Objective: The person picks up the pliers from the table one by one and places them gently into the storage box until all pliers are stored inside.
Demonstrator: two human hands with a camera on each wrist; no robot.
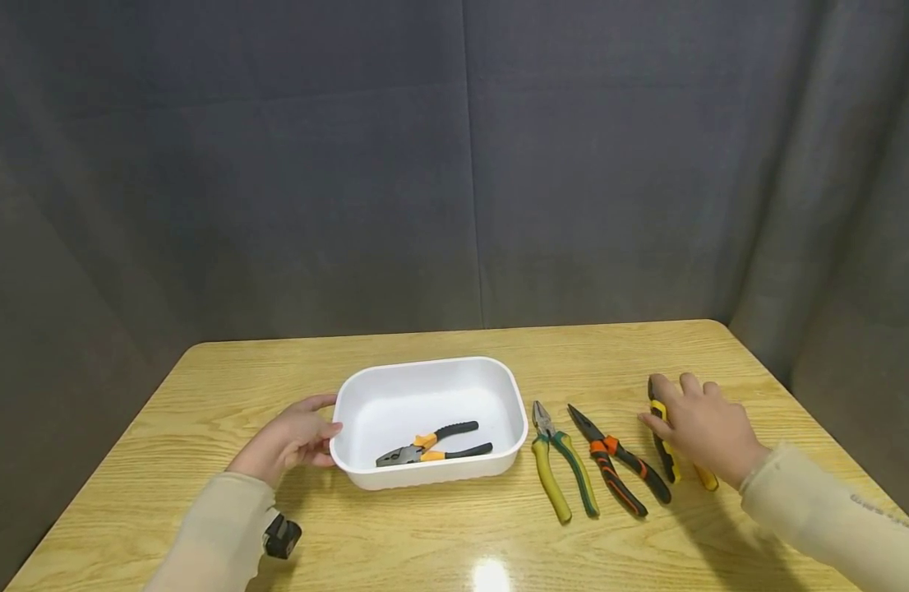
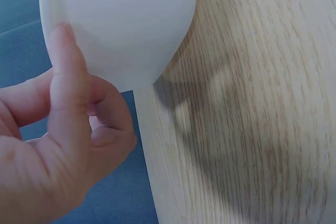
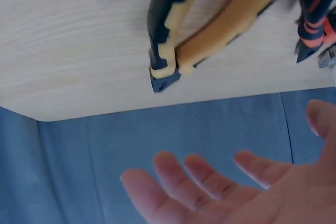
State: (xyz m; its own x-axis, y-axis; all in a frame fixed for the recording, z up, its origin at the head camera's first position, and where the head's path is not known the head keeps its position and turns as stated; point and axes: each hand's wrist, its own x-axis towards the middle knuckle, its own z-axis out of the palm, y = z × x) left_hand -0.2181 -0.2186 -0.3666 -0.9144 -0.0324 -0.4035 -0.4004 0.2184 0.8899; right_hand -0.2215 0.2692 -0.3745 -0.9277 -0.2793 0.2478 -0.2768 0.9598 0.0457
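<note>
the left hand pinched the near end of the white tray, thumb inside the wall, fingers outside. orange-and-black pliers lay in the tray, to the right of that hand. the right hand was spread, fingers extended, gripping nothing, above yellow-and-black pliers on the bench. to its left, as i observed, lay red-and-black pliers; beyond these, green-and-yellow pliers lay just beside the tray.
</note>
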